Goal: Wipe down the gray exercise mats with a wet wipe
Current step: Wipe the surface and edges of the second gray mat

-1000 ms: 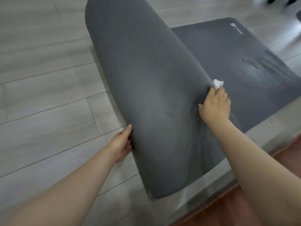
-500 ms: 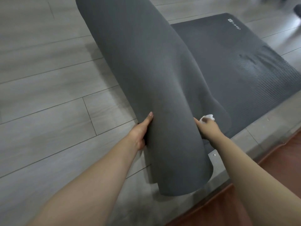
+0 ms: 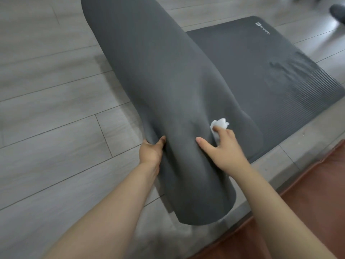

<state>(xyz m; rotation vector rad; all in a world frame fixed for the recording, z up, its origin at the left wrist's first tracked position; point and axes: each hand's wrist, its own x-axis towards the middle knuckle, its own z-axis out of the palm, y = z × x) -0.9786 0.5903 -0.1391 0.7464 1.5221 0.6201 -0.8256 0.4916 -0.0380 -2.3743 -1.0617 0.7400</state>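
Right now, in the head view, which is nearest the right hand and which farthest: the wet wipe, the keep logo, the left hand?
1. Wet wipe: held in the right hand's fingers.
2. Left hand: across the lifted mat, gripping its left edge.
3. Keep logo: far corner of the flat mat.

The floor (image 3: 46, 113) is made of long gray boards that look like wood. Thin dark lines are running between the boards. Some lines are going sideways and short ones are crossing them. A pale gray strip (image 3: 291, 165) is running along the edge of the gray boards on the right side. Next to that strip, a reddish-brown wood floor (image 3: 317, 193) is filling the bottom right corner. Far away in the top right corner, a dark rounded thing (image 3: 337, 11) is sitting on the floor. It is blurry, so it is hard to tell what it is.
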